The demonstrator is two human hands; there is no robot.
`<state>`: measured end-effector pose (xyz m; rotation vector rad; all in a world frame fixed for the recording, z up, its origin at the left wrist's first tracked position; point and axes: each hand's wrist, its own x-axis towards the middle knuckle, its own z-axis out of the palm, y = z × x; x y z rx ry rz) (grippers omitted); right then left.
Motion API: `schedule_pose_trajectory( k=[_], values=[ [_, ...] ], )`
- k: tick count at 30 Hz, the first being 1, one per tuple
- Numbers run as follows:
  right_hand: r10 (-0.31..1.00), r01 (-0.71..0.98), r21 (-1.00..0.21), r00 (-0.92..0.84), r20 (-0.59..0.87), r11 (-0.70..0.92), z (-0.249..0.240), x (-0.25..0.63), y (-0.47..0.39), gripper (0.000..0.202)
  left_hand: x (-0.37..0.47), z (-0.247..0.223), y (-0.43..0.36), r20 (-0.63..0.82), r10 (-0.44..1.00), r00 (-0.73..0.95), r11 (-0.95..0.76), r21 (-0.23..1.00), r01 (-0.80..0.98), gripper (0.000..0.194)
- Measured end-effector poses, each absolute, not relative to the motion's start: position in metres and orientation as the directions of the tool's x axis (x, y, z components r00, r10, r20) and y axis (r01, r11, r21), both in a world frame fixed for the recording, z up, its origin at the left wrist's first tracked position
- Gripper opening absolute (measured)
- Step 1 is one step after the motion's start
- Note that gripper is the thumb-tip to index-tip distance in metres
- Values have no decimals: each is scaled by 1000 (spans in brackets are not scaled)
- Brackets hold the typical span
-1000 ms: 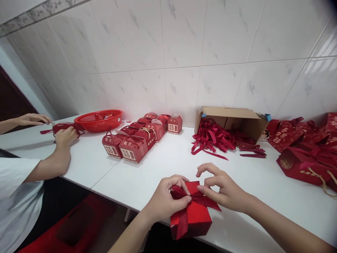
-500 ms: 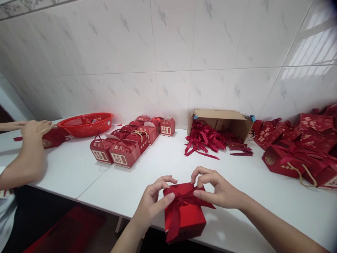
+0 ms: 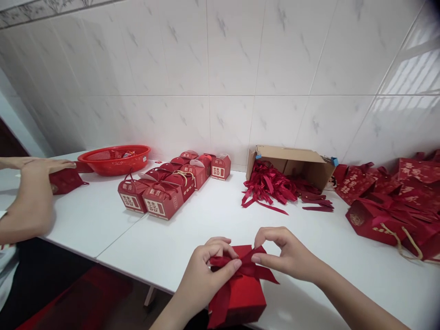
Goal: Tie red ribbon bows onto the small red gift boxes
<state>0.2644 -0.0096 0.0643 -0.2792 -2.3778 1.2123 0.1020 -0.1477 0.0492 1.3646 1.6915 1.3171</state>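
A red box [image 3: 245, 293] rests at the table's front edge, with a dark red ribbon bow [image 3: 247, 266] across its top. My left hand [image 3: 215, 263] pinches the bow's left loop between thumb and fingers. On the other side, my right hand [image 3: 280, 254] has thumb and forefinger closed on the right loop. Ribbon tails hang over the box's front left and stick out to the right under my right hand.
Several red boxes [image 3: 161, 199] stand left of centre, behind them a red basket [image 3: 118, 161]. A cardboard box [image 3: 292, 153] spills ribbons [image 3: 270, 183]. Red gift boxes [image 3: 381, 220] pile up at right. Another person's arm [image 3: 34, 201] reaches to a red box [image 3: 67, 180] at far left.
My left hand has moved right, in toward the knot, and closed on the left loop. My right hand's fingers have come together on the right loop. The view has shifted slightly.
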Motion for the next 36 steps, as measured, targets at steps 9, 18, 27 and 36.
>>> schedule_pose_trajectory(
  k=[9,18,27,36],
  values=[
    [463,-63,-842,-812,355,535,57,264,-11,13,98,50,-145,135,955,-263,-35,935,353,21],
    [497,-95,-831,-763,414,548,50,268,-12,7,97,43,-144,113,947,-300,-10,947,322,16],
    [443,-99,-752,-754,484,652,40,271,-9,14,100,49,-149,89,945,-316,13,951,308,24],
    [173,-115,-648,-916,363,753,55,285,-30,89,101,35,-147,205,938,-279,-147,965,215,27]
  ],
)
